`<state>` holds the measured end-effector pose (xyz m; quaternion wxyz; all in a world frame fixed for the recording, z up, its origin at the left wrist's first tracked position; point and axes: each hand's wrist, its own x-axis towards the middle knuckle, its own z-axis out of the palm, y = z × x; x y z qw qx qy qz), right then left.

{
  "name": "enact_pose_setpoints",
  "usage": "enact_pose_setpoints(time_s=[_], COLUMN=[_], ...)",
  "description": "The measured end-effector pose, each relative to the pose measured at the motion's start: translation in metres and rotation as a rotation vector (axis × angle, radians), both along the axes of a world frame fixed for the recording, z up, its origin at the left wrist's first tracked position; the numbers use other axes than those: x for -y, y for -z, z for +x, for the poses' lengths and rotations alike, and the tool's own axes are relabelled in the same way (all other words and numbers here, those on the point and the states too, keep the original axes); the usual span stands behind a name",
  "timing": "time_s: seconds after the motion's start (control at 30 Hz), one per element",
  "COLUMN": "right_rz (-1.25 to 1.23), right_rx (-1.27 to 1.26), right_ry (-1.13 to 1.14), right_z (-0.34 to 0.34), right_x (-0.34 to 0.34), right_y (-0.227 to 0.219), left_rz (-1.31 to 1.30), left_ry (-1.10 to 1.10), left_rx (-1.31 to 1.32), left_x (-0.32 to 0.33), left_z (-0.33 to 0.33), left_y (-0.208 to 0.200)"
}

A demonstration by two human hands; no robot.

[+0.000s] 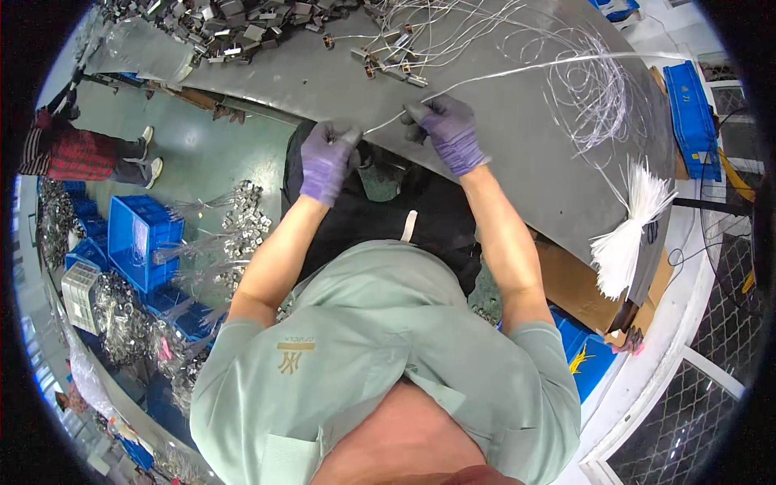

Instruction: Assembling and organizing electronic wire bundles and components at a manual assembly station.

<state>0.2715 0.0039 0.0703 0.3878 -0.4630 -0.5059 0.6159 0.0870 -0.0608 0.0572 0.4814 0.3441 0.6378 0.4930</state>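
Note:
A thin bundle of clear-white strands (517,73) runs from the upper right of the grey table down to my hands. My right hand (453,133), in a purple and grey glove, is closed around it at the table's near edge. To its left, my left hand (327,158), in the same kind of glove and slightly blurred, grips the lower end. The short stretch between them is pulled fairly straight. Just beyond my right hand lie several small metal-and-copper parts (396,61) with thin wires attached.
Dark metal pieces (250,24) are heaped on the table (323,77) at the far left. Loose coiled strands (594,97) and a white strand bundle (630,230) lie to the right. A blue bin (691,121) stands at the right edge. Blue crates (145,242) and a person (89,153) are at left.

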Motion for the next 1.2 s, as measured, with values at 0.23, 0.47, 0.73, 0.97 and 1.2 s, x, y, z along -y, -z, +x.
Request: enact_pose_setpoints(time_s=[0.23,0.47,0.73,0.97,1.2], right_rz=[0.407,0.19,0.129,0.098,-0.047], right_rx=[0.407,1.059,1.139,1.629,0.948], right_ry=[0.017,-0.175,0.559,0.37,0.463], right_z=[-0.011,0.069,0.258,0.375,0.295], right_x=[-0.001,-0.077,-0.028,-0.02,-0.038], right_y=[0.026,0.001,0.047,0.09,0.014], left_rz=[0.268,0.573,0.422,0.424,0.474], left_ry=[0.05,0.311,0.561,0.509,0.432], left_rx=[0.233,-0.4,-1.349,-1.256,-0.739], left_x=[-0.03,-0.107,-0.226,-0.232,-0.186], left_z=[0.035,0.034,-0.059,-0.091,-0.143], left_y=[0.014,-0.003,0.054,0.082,0.053])
